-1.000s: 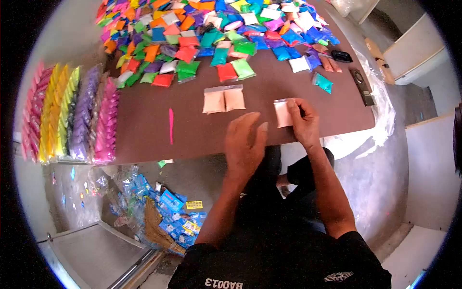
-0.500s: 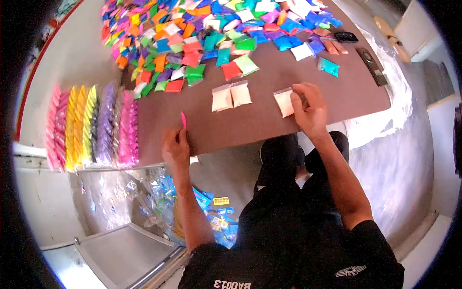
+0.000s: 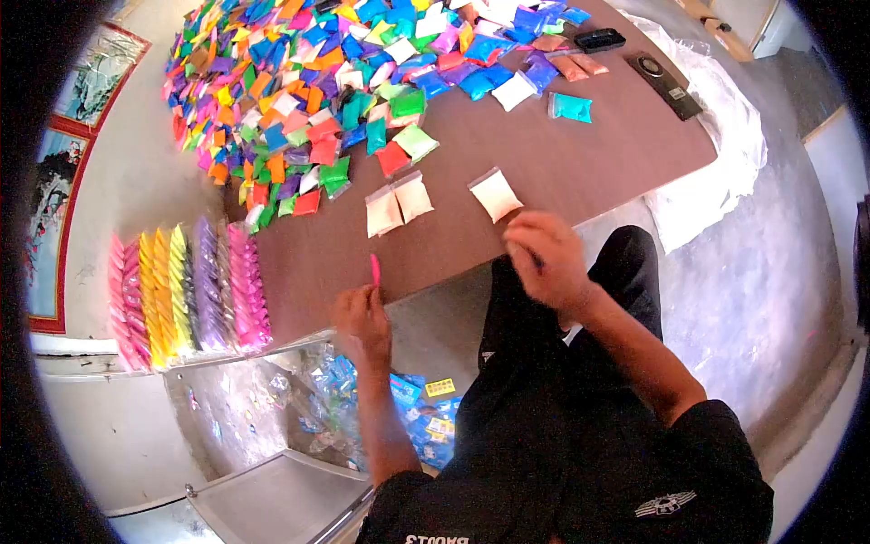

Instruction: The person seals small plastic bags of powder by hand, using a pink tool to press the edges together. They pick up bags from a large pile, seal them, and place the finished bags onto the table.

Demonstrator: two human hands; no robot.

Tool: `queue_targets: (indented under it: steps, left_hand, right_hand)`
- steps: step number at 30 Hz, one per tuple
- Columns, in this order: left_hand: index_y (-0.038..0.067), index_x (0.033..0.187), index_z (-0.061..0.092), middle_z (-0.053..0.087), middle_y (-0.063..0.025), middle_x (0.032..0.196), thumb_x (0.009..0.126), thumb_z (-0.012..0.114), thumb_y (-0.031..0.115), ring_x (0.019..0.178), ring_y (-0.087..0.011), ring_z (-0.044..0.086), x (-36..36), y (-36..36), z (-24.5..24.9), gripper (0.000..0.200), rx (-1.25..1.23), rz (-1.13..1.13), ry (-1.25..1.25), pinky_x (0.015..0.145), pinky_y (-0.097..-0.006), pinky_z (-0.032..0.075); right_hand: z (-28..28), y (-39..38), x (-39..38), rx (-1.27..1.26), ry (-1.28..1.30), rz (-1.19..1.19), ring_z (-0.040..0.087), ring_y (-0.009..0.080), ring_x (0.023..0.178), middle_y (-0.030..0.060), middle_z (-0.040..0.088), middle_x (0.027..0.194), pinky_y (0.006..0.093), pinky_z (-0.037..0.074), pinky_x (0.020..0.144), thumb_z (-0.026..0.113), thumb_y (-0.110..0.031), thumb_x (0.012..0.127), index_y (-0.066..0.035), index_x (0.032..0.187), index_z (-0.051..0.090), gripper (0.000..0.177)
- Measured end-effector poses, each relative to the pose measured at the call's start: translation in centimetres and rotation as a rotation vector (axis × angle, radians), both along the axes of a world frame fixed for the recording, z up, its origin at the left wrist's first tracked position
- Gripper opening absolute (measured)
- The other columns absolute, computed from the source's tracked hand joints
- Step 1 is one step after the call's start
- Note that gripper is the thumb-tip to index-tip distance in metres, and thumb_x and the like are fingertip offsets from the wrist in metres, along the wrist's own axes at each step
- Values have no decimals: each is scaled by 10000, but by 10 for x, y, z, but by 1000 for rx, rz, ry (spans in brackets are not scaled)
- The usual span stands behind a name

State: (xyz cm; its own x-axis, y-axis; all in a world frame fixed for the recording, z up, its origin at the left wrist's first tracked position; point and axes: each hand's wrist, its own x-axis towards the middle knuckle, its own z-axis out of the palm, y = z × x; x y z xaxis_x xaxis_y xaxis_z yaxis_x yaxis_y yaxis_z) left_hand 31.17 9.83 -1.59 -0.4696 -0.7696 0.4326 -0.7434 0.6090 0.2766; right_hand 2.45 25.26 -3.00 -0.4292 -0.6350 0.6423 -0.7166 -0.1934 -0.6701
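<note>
Left hand (image 3: 362, 313) grips the lower end of thin pink plastic stick (image 3: 374, 269) at brown tabletop's (image 3: 589, 163) near edge, right hand (image 3: 544, 258) blurred, fingers curled, grip can't tell, pale peach powder sachet (image 3: 495, 194) flat on table just beyond it, untouched, two matching sachets (image 3: 397, 203) to its left.

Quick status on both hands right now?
Left hand: closed on the pink stick.
Right hand: blurred, fingers curled, grip cannot be told; apart from the pale packet.
</note>
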Motion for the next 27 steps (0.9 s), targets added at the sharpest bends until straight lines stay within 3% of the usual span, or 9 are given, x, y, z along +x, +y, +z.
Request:
queue_targets:
  steps: [2,4,5,7,9,12,14,21,27]
  left_hand:
    - [28,996,717,670,-152,940,900,725,54,888,-347,652,-24,16,8,99,19,-58,35,787,-442,519]
    - [26,996,716,669,-154,946,904,723,56,894,-346,652,-43,27,14,97,29,-92,23,790,-443,518]
    - [24,996,714,667,-155,951,908,722,59,900,-344,651,-51,31,14,95,37,-120,24,792,-444,518]
    - [22,992,712,664,-160,958,914,719,62,905,-345,650,-64,39,13,89,22,-160,68,792,-440,518]
    - [21,996,713,663,-162,968,918,716,68,912,-346,652,-75,47,17,91,102,-169,64,799,-435,520]
    - [20,1010,712,661,-162,980,919,711,69,923,-348,652,-86,54,17,103,103,-224,46,809,-440,521]
    - [19,1018,711,661,-161,989,916,709,67,931,-348,652,-93,63,20,113,144,-253,48,811,-443,521]
    - [15,1044,700,662,-162,1036,895,705,46,970,-359,648,-99,84,6,152,168,-325,12,834,-435,530]
    - [14,1085,711,677,-149,1130,920,699,22,1006,-293,686,-99,81,6,165,221,-312,160,785,-371,593]
  right_hand:
    - [-2,7,23,-10,-36,77,694,293,914,139,693,1083,379,563,791,734,-2,867,-13,997,709,133]
    - [-15,11,48,102,-325,275,687,221,808,130,702,989,347,553,716,723,-63,908,-7,1016,712,122]
    - [-20,11,58,97,-332,273,687,221,808,130,702,989,347,553,716,723,-63,908,-7,1016,712,122]
    - [-30,10,75,440,-741,343,718,269,783,181,727,893,381,560,714,686,-189,936,-10,991,730,193]
    - [-42,3,85,418,-803,340,713,224,764,165,730,814,354,541,699,634,-267,981,19,990,732,302]
    - [-39,-7,89,484,-1126,362,699,194,764,115,732,849,341,547,692,616,-327,1017,39,1009,724,382]
    - [-27,-12,87,386,-1457,386,672,151,759,65,719,891,316,549,680,597,-406,1043,32,1009,720,456]
    - [-45,-11,90,268,-1594,358,638,117,725,28,698,870,287,538,650,586,-401,1061,-14,981,723,418]
    - [-44,-6,81,231,-1387,402,616,103,680,9,682,799,285,534,630,560,-330,1078,-13,949,724,380]
